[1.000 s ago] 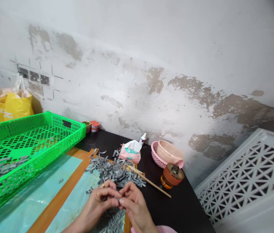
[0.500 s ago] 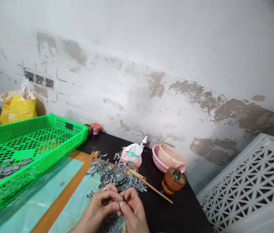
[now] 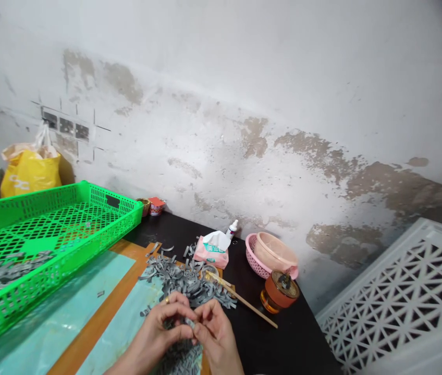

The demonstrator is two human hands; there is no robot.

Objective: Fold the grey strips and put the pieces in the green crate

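Observation:
My left hand (image 3: pixel 165 325) and my right hand (image 3: pixel 218 333) meet at the lower middle, fingers pinched together. Between their fingertips shows a small grey strip (image 3: pixel 189 323), partly covered by the fingers. A ring sits on a finger of my left hand. Just beyond the hands lies a heap of curved grey strips (image 3: pixel 189 281). Below and between my hands is a second pile of small grey pieces (image 3: pixel 182 359), partly hidden by them. A thin wooden stick (image 3: pixel 256 310) with a pale tip rests against the heap's right side.
At left, a green plastic crate (image 3: pixel 107 229) holds grey pieces. Behind the heap stand a pink tissue pack (image 3: pixel 209 255) and a white bottle (image 3: pixel 232 229). Pink baskets (image 3: pixel 275 252) and an orange-brown jar (image 3: pixel 279 294) are on the right. A white lattice panel (image 3: pixel 401 297) borders the table.
The grey strip shows more clearly between my fingertips, and my left thumb and fingers have shifted slightly. The rest looks the same apart from a small camera movement.

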